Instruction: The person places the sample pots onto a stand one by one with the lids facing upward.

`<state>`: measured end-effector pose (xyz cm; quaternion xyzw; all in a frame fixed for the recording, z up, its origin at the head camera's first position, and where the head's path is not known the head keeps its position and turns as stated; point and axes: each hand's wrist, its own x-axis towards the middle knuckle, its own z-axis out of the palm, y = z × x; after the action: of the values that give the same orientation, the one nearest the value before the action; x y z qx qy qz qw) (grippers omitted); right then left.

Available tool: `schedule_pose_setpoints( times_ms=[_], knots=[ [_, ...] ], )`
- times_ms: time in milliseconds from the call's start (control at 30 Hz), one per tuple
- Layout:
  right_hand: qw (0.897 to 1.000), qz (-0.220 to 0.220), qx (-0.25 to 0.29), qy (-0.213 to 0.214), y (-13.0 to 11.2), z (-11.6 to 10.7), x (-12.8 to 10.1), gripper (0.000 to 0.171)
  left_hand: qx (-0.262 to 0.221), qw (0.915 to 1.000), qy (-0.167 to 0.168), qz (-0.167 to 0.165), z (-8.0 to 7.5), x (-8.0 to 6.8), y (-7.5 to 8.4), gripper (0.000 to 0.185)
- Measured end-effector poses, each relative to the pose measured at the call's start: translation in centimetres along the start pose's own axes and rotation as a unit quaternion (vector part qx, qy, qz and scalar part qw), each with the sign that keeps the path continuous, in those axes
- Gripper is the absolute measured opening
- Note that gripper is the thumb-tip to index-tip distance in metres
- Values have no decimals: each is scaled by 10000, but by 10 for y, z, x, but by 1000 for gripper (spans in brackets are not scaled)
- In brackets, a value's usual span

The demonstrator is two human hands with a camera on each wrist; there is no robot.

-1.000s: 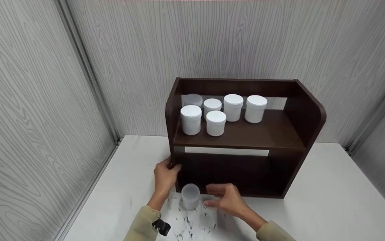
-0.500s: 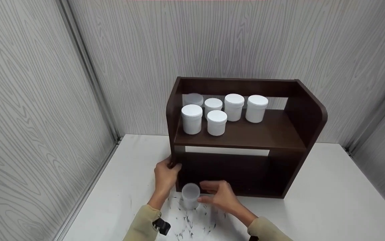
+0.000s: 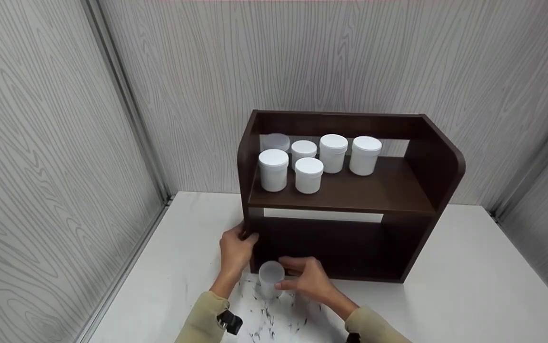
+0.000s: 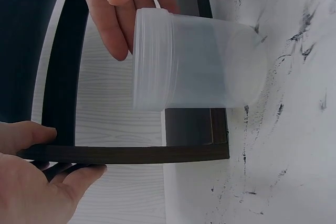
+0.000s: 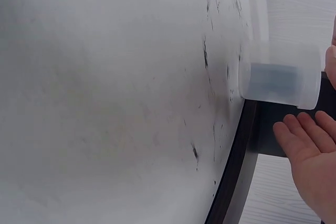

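A translucent plastic jar (image 3: 271, 275) stands upright on the white table, just in front of the dark brown shelf (image 3: 369, 196). At the shelf's left front edge, my left hand (image 3: 235, 250) grips the side panel, thumb inside and fingers outside, as the left wrist view shows on the panel (image 4: 142, 154). My right hand (image 3: 311, 281) is at the jar's right side, thumb in front and extended fingers behind. In the right wrist view a gap shows between these fingers (image 5: 302, 137) and the jar (image 5: 278, 72); whether the thumb touches is unclear.
Several lidded white jars (image 3: 333, 155) stand on the upper shelf board, mostly at its left, with a translucent jar (image 3: 276, 141) in the back left corner. Dark smudges (image 3: 266, 312) mark the table (image 3: 469, 286) near the jar. Grey wood-patterned walls (image 3: 197, 95) surround the table.
My right hand has moved left, up to the jar, from a short way off to its right. My left hand keeps its grip on the shelf, and the jar stands in the same place.
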<state>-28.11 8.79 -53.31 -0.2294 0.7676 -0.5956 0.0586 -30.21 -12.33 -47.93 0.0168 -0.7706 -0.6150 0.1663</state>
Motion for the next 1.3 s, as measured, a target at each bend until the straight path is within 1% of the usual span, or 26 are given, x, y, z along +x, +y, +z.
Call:
schedule_pose_setpoints(
  times_ms=[100, 367, 600, 867, 1100, 1300],
  knots=[
    [9999, 35, 102, -8, 2, 3, 1, 70, -108, 9999, -48, -11, 0, -1, 0, 51],
    [9989, 129, 445, 12, 4, 9, 4, 70, -37, 10000, 69, -25, 0, -1, 1, 50],
    [9992, 75, 378, 40, 8, 11, 5, 71, -8, 9999, 112, -60, 0, 0, 0, 50],
    [9992, 4, 379, 102, 11, 14, 7, 71, 0, 9999, 145, 33, 0, 0, 1, 49],
    [9974, 30, 715, 28, 13, 14, 5, 70, 43, 10000, 56, 30, 1, 0, 1, 49],
    [9982, 90, 589, 0, 11, 11, 1, 71, 92, 9999, 96, 67, 0, 0, 0, 48]
  ],
)
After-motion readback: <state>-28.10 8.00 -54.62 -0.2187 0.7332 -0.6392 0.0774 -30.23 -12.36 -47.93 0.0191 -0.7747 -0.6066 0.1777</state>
